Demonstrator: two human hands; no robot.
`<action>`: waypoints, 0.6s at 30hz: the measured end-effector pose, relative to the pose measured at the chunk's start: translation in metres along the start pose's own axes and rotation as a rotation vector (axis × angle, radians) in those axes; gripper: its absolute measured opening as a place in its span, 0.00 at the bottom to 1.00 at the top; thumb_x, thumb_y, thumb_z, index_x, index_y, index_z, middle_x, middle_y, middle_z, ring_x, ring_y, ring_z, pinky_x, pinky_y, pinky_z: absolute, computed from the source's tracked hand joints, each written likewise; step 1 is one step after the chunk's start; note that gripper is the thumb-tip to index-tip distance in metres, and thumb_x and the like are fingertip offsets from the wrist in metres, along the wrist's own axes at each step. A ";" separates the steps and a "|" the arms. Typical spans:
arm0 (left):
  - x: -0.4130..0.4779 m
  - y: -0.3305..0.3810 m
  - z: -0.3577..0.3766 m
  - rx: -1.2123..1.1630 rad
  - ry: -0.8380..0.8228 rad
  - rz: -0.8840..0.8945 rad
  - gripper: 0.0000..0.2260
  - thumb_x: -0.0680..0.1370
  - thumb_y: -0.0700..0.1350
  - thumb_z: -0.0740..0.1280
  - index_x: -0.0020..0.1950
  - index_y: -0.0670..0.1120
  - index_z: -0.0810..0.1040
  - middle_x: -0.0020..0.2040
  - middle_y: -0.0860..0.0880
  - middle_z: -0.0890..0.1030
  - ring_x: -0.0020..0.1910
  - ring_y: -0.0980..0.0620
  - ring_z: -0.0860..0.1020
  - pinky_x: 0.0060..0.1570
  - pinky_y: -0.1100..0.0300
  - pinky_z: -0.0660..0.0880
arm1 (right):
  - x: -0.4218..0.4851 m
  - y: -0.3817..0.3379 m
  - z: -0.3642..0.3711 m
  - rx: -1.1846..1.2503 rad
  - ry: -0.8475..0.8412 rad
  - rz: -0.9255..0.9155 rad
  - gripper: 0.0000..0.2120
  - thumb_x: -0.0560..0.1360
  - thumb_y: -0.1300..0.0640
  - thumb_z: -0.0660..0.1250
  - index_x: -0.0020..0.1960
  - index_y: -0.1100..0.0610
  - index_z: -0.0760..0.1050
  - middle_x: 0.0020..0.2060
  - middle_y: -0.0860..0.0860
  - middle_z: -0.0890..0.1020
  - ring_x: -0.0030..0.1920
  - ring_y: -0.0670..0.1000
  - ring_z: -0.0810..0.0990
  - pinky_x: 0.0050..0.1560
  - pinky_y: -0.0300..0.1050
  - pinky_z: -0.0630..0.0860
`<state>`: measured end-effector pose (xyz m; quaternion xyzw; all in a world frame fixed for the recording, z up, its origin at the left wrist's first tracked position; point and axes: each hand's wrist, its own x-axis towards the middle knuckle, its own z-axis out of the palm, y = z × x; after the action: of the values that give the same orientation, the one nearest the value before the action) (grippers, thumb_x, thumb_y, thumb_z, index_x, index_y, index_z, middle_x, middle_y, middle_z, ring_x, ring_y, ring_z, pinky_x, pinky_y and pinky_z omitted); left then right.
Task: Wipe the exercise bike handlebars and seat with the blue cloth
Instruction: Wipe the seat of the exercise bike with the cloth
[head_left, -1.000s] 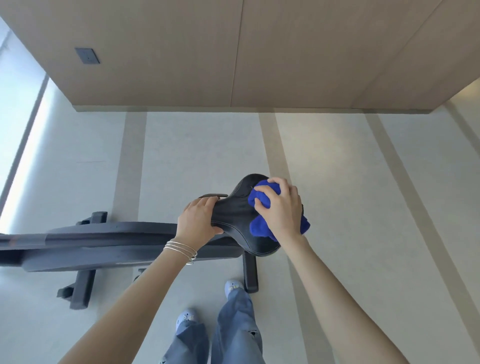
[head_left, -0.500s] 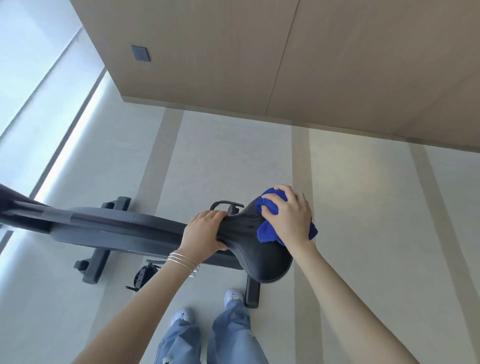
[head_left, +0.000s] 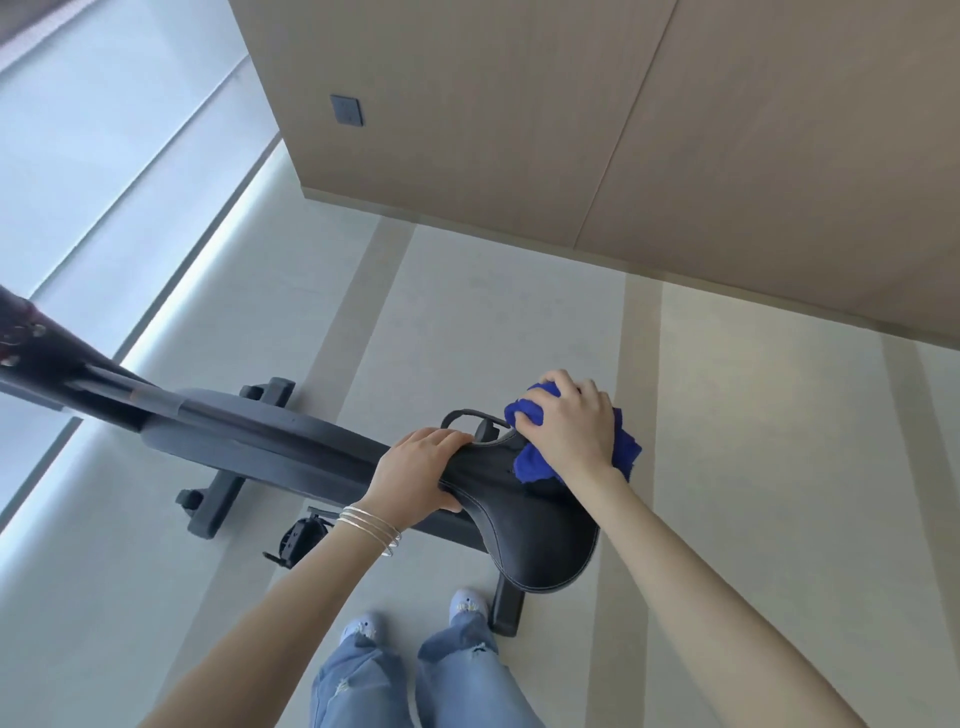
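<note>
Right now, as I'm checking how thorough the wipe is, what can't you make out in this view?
1. The handlebars: outside the head view; the bike frame runs off the left edge.
2. The seat surface under the blue cloth and right hand: covered by them.
3. The seat's nose: wrapped by the left hand.
4. The pedal: partly behind the left forearm, too small for detail.
</note>
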<state>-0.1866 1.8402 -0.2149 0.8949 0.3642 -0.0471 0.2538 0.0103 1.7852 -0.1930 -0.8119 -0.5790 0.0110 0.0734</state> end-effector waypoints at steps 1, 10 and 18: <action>0.000 -0.001 0.000 0.004 0.001 0.005 0.33 0.65 0.52 0.76 0.67 0.54 0.67 0.65 0.56 0.74 0.65 0.52 0.70 0.61 0.58 0.68 | -0.004 -0.003 -0.001 -0.009 0.034 -0.019 0.09 0.71 0.50 0.69 0.49 0.51 0.82 0.54 0.50 0.80 0.46 0.58 0.76 0.46 0.49 0.72; -0.012 -0.014 0.005 0.049 0.043 -0.066 0.37 0.71 0.55 0.70 0.75 0.52 0.55 0.71 0.54 0.68 0.68 0.50 0.67 0.61 0.55 0.70 | -0.036 0.010 -0.011 0.088 0.071 -0.303 0.06 0.66 0.53 0.71 0.44 0.49 0.83 0.52 0.48 0.83 0.44 0.56 0.79 0.44 0.48 0.76; -0.029 -0.037 0.008 -0.137 0.075 -0.245 0.28 0.73 0.54 0.69 0.70 0.52 0.63 0.65 0.53 0.74 0.63 0.50 0.72 0.56 0.54 0.74 | -0.026 -0.027 0.001 0.109 0.098 -0.401 0.07 0.67 0.54 0.70 0.45 0.48 0.82 0.52 0.49 0.82 0.39 0.55 0.78 0.41 0.47 0.76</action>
<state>-0.2319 1.8412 -0.2295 0.8255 0.4821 -0.0195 0.2927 -0.0238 1.7694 -0.1925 -0.6750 -0.7231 -0.0120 0.1458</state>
